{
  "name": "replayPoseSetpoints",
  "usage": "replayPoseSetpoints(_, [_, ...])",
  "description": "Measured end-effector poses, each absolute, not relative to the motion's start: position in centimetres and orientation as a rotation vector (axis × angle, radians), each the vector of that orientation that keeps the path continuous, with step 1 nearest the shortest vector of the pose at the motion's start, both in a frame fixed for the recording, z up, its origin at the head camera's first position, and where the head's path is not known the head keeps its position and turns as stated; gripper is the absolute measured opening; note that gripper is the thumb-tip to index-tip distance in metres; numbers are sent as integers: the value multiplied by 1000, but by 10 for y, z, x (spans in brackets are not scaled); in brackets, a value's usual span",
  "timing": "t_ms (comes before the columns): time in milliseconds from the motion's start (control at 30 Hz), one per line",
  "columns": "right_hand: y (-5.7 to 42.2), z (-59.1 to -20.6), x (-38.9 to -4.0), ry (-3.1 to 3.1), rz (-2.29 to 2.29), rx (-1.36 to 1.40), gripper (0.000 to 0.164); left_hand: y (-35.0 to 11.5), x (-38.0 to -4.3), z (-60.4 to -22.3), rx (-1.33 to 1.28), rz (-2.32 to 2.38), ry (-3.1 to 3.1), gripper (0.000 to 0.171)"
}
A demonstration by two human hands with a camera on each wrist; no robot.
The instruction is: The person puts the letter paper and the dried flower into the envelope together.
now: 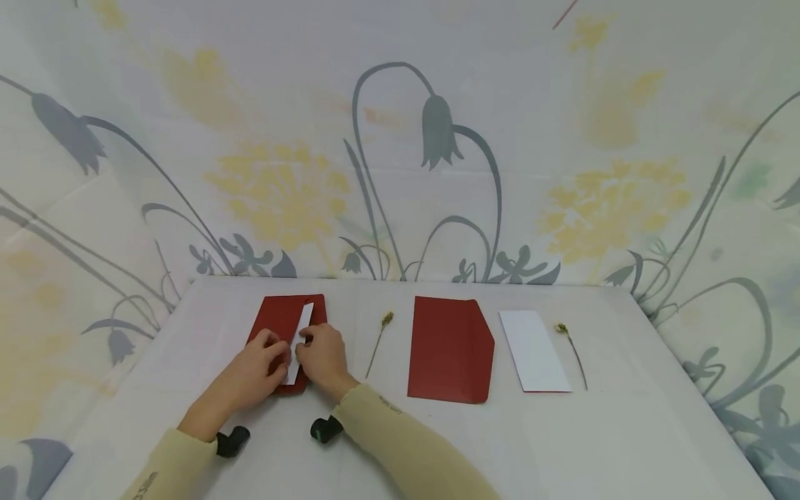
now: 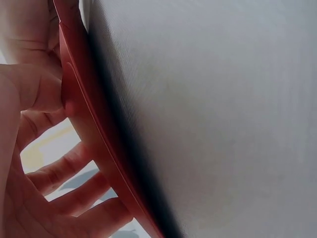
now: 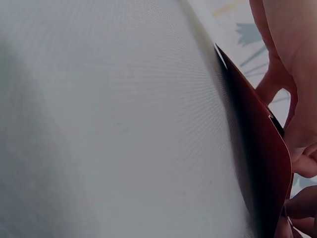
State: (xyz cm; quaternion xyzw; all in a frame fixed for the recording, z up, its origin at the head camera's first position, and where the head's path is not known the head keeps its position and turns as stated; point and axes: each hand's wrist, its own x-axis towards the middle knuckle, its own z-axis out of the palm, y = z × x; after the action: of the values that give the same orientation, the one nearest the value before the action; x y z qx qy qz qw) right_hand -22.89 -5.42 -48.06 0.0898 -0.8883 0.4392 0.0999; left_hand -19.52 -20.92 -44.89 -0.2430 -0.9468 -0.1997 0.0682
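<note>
A red envelope [image 1: 275, 316] lies at the left of the table, its flap [image 1: 317, 312] to the right. Along the opening shows a white strip of card [image 1: 305, 317], the rest of it covered by the envelope. My left hand [image 1: 257, 364] grips the envelope beside the strip, fingers bent; in the left wrist view its thumb and fingers are at the red edge [image 2: 91, 116]. From the right, my right hand [image 1: 325, 353] pinches the card's edge over the flap. In the right wrist view the red paper [image 3: 260, 144] bends up near its fingers, and the fingertips are partly hidden.
Right of the hands lies a dried flower [image 1: 378, 342]. Beyond it are a second red envelope [image 1: 446, 351] with a pointed flap, a white card [image 1: 535, 352] and another dried flower [image 1: 573, 353]. A flower-printed cloth [image 1: 400, 208] hangs behind the white table [image 1: 625, 444].
</note>
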Motion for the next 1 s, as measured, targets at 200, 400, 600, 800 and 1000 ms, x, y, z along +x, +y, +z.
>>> replayPoseSetpoints(200, [-52, -480, -228, -2562, 1384, 254, 20, -209, -197, -448, -740, -580, -2857, 15])
replayPoseSetpoints(400, [-47, -482, -226, -2504, 1449, 209, 23, -208, -198, -449, -743, -600, -2871, 16])
replayPoseSetpoints(600, [-45, -485, -225, -2463, 1546, 204, 23, -207, -196, -448, -748, -603, -2876, 16])
replayPoseSetpoints(800, [-44, -487, -224, -2459, 1554, 208, 21, -207, -196, -447, -762, -621, -2882, 16])
replayPoseSetpoints(1000, [-44, -487, -223, -2466, 1565, 248, 22, -207, -197, -448, -751, -619, -2862, 15])
